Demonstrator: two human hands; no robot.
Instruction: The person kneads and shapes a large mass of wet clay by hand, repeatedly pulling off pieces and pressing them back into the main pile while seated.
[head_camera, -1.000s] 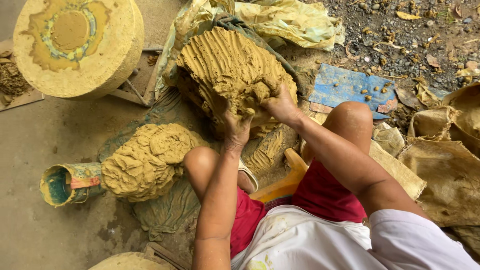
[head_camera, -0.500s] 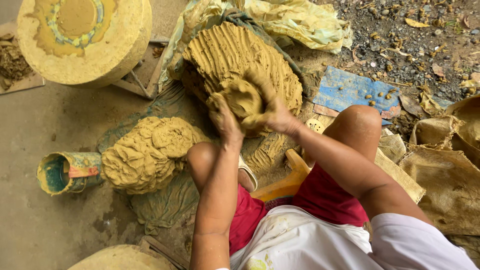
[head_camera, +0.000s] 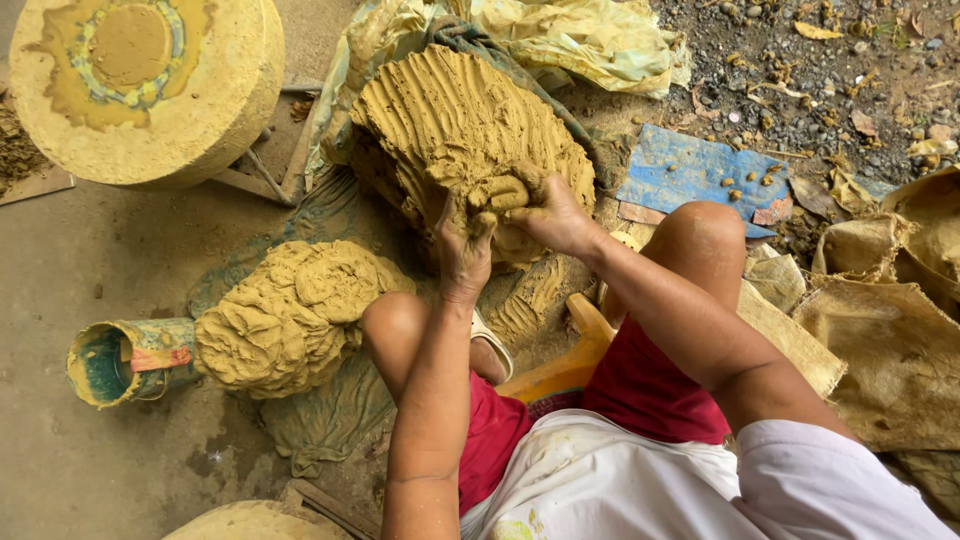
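Between my knees, on the floor, my left hand (head_camera: 465, 250) and right hand (head_camera: 550, 212) clutch a wad of the ridged ochre clay mound (head_camera: 455, 125); a clay-smeared cylindrical can (head_camera: 115, 362) with an orange label lies left.

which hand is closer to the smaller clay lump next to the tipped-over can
Left. The left hand grips the big clay mound on the side facing the smaller clay lump. The right hand digs into the same mound farther from the lump, toward the blue board.
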